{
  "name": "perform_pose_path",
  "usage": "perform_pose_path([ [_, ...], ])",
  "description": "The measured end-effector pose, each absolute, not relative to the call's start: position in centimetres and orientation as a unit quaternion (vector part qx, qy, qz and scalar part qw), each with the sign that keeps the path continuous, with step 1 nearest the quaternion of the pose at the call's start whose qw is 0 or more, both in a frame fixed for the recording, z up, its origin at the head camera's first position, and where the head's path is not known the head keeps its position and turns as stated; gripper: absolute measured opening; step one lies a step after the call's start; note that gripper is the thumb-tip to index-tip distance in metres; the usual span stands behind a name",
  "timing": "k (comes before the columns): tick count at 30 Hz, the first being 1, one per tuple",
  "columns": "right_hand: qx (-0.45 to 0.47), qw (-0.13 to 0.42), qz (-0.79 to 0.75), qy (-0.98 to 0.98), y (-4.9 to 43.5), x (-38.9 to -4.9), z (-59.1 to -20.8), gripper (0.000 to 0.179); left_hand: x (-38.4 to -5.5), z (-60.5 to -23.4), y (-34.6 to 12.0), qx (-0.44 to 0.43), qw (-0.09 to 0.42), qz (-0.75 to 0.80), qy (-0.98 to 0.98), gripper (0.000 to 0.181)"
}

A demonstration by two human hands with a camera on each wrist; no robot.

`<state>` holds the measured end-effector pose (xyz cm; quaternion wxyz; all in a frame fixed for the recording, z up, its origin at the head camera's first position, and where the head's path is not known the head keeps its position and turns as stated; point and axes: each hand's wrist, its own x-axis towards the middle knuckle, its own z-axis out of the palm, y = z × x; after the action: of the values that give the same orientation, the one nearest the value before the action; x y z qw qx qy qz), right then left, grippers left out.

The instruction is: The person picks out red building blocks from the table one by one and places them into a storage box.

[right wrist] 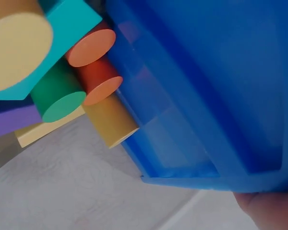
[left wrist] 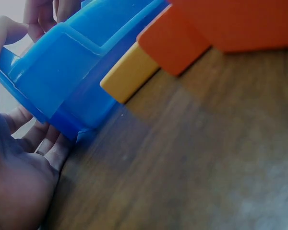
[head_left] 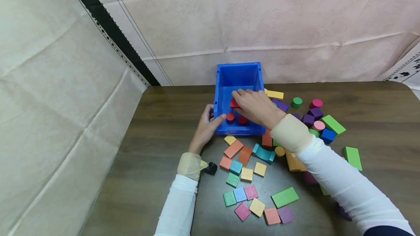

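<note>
A blue plastic bin (head_left: 239, 132) stands near the table's far edge. My left hand (head_left: 205, 128) grips its left side, the thumb over the rim and the fingers against the outer wall; the left wrist view also shows this hand (left wrist: 26, 177) against the bin (left wrist: 62, 72). Reaching over the right wall, my right hand (head_left: 257, 106) has its fingers down inside the bin. It pinches a red block (head_left: 234, 103), partly hidden by the fingers. Two red cylinders, one on the left (head_left: 230, 118) and one on the right (head_left: 242, 120), stand on the bin's floor.
Coloured blocks lie in front of the bin, among them a teal arch (head_left: 264, 153) and a green block (head_left: 284, 197). More blocks, including a green cylinder (head_left: 296, 102), spread to the right, partly under the right arm. A cloth-covered wall (head_left: 295, 28) rises behind the table.
</note>
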<state>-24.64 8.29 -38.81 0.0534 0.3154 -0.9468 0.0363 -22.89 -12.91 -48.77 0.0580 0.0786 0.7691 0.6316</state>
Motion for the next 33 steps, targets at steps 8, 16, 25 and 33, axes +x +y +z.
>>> perform_pose_path([
  [8, 0.324, 0.056, 0.020, -0.944, 7.6, -25.4, -38.7, 0.044, -22.8, -48.7, -13.0, 0.078, 0.055, 0.628, 0.772, 0.061],
  [16, 0.325, 0.048, 0.027, -0.944, 6.9, -26.2, -38.6, 0.050, -22.9, -48.5, -12.9, 0.077, 0.051, 0.628, 0.773, 0.046],
  [25, 0.322, 0.025, 0.013, -0.946, 6.3, -27.4, -38.7, 0.055, -23.0, -48.7, -13.0, 0.072, 0.054, 0.628, 0.773, 0.047],
  [33, 0.311, -0.006, 0.032, -0.950, 6.0, -28.3, -39.0, 0.057, -23.0, -48.7, -13.0, 0.081, 0.057, 0.631, 0.769, 0.042],
])
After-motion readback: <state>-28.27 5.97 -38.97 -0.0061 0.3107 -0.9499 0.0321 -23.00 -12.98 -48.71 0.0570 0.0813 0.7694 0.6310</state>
